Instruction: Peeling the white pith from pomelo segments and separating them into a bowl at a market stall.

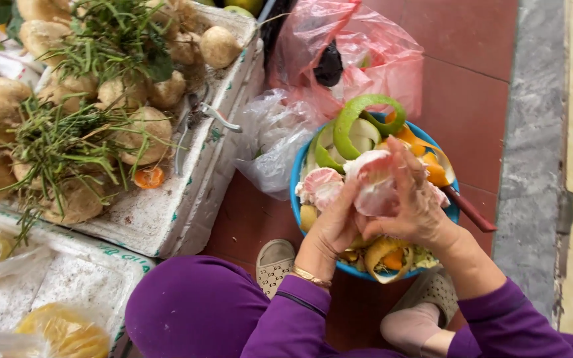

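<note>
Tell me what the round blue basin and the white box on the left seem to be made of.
The round blue basin looks like moulded plastic: uniform bright colour, smooth thin rim. The white box looks like expanded foam: thick matte walls with a grainy, stained surface, though a close look would confirm it.

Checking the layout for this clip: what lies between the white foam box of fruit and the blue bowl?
In the head view, crumpled plastic bags lie between the foam box and blue bowl: a clear bag and, behind it, a pink bag.

One blue bowl (294,189), two foam boxes (167,219), two hands (373,219).
</note>
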